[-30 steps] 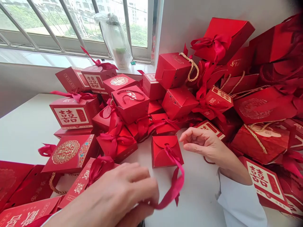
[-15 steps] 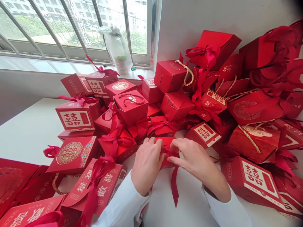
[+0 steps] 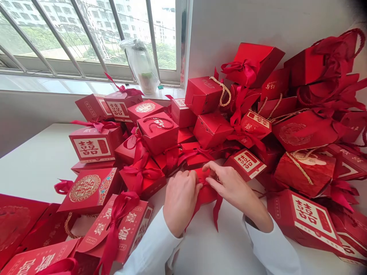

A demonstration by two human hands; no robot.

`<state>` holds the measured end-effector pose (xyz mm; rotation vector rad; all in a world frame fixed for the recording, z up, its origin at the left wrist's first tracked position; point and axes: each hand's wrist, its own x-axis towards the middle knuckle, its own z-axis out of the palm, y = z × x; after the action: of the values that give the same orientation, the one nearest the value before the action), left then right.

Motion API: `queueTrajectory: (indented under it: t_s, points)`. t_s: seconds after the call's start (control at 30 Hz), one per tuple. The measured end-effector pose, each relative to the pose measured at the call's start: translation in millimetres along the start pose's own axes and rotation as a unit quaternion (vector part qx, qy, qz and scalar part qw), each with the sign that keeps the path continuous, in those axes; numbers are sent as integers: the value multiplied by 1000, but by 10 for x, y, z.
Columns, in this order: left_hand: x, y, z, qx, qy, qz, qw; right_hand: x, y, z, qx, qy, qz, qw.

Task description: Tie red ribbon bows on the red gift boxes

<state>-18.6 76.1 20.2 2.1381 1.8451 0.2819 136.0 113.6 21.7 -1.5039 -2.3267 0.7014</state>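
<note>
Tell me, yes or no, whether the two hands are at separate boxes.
No: the left hand and right hand are both at the same small red box.

Red box (image 3: 207,196), crimson ribbon (image 3: 218,211), white sleeves (image 3: 153,244), red carton (image 3: 96,192), gold medallion (image 3: 85,188).

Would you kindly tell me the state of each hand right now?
Left hand: curled at the ribbon; grip cannot be told.
Right hand: loosely bent beside it; grip also unclear.

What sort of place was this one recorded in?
An indoor room, perhaps a home or small workplace; I can't tell which. Pointing to it: the barred window, the white table and the red boxes heaped on it.
</note>
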Motion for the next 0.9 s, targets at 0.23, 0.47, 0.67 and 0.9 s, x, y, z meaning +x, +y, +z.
queueTrajectory:
  t_s: [0.23,0.47,0.67,0.9]
  points:
    - [-4,-5,9,-7,-1,13,1000,8,94,-62,39,-7,-24,999]
    - [-2,-44,-38,-56,23,9,998,-26,110,-161,46,-29,-45,998]
    - [-7,-91,-28,-83,21,22,996,-43,123,-187,61,-60,-91,992]
    - [14,-88,-33,-106,25,13,994,-24,133,-171,86,-85,-56,991]
